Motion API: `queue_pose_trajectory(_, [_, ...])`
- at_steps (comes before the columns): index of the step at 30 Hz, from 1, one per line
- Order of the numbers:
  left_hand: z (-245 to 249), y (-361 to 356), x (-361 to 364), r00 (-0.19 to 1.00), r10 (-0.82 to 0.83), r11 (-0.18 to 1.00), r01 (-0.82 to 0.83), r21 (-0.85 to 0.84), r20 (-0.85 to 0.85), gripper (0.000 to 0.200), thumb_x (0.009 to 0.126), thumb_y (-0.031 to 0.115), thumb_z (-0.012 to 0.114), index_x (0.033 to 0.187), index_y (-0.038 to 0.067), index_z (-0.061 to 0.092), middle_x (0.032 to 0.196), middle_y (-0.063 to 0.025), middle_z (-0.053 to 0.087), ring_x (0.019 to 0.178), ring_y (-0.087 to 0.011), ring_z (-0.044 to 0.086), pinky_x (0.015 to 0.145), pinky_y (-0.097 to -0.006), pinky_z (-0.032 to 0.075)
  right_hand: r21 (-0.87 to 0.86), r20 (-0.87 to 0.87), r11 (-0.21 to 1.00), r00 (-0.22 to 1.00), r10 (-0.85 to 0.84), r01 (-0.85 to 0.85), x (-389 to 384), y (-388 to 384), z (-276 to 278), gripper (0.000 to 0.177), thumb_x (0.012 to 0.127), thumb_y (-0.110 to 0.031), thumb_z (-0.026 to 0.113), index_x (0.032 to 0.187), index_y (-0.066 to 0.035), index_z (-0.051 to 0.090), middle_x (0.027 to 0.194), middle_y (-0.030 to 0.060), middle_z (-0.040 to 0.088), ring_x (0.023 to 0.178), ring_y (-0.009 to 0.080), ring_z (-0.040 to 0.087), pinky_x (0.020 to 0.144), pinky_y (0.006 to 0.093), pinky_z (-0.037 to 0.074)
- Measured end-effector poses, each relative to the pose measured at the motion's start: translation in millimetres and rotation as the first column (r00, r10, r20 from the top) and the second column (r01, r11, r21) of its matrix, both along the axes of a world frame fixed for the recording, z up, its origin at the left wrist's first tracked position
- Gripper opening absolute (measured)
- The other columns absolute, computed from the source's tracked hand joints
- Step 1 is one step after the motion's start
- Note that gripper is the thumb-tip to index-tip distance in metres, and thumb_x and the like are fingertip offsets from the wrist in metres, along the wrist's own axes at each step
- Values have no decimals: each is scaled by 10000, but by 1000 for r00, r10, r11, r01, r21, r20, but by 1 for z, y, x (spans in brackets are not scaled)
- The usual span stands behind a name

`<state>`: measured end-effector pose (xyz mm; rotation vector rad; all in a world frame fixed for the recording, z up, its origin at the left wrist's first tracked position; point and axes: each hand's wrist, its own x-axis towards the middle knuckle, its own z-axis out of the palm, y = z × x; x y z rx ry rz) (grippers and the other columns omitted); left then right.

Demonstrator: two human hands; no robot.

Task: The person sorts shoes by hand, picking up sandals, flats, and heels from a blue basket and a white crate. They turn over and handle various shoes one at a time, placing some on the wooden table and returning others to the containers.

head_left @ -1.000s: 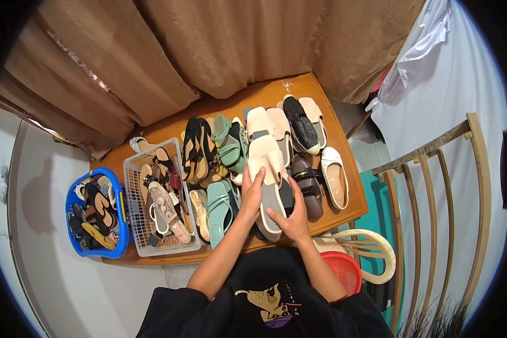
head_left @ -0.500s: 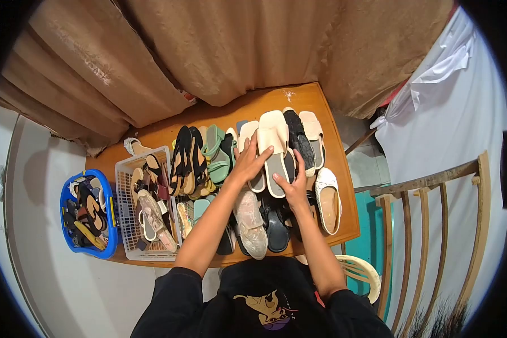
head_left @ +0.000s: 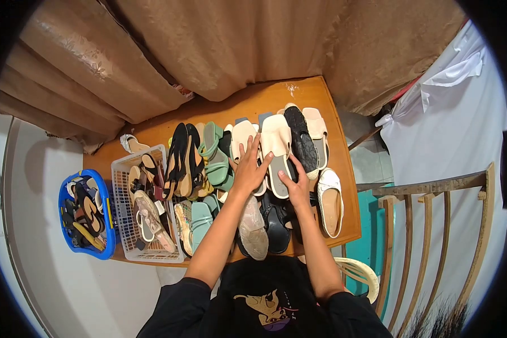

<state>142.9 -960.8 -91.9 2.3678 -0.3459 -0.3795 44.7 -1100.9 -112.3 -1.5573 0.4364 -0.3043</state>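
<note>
A cream slide sandal (head_left: pixel 276 132) with a grey insole lies between my two hands on the wooden table. My left hand (head_left: pixel 249 169) rests along its left edge with its fingers spread, near another cream slide (head_left: pixel 243 135). At the right edge of the sandal, my right hand (head_left: pixel 297 179) touches the sole with its fingers apart. A black textured shoe (head_left: pixel 302 141) stands just right of the slide. Below my hands are a wrapped pale shoe (head_left: pixel 253 228) and a black sandal (head_left: pixel 278 225).
A white basket (head_left: pixel 121 219) and a blue basket (head_left: pixel 111 239) hold shoes on the left. Green sandals (head_left: pixel 214 155) and black sandals (head_left: pixel 180 155) stand left of my hands. A white flat (head_left: pixel 330 211) is at right, beside a wooden rack (head_left: pixel 422 186).
The cream slide sits slightly lower in view. My left fingers have come closer to it, and my right hand has shifted slightly to the right and down.
</note>
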Motion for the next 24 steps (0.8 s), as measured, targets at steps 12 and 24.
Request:
queue_pose_trajectory(12, [-10, -6, -11, 998, 10, 998, -13, 57, 61, 911, 996, 661, 453, 1676, 165, 106, 1734, -144, 124, 1582, -451, 60, 1148, -788, -2, -727, -6, 687, 999, -33, 18, 21, 12, 20, 359, 989, -115, 598, 1297, 62, 648, 1122, 269, 640, 1010, 442, 634, 865, 486, 524])
queue_pose_trajectory(24, [-5, 4, -18, 996, 0, 999, 4, -42, 93, 798, 1026, 550, 513, 1653, 142, 235, 1709, -158, 222, 1578, -428, 141, 1186, -723, 113, -597, 39, 798, 997, -72, 81, 18, -1, 17, 359, 991, -170, 637, 1236, 88, 687, 948, 299, 710, 923, 460, 702, 856, 450, 547])
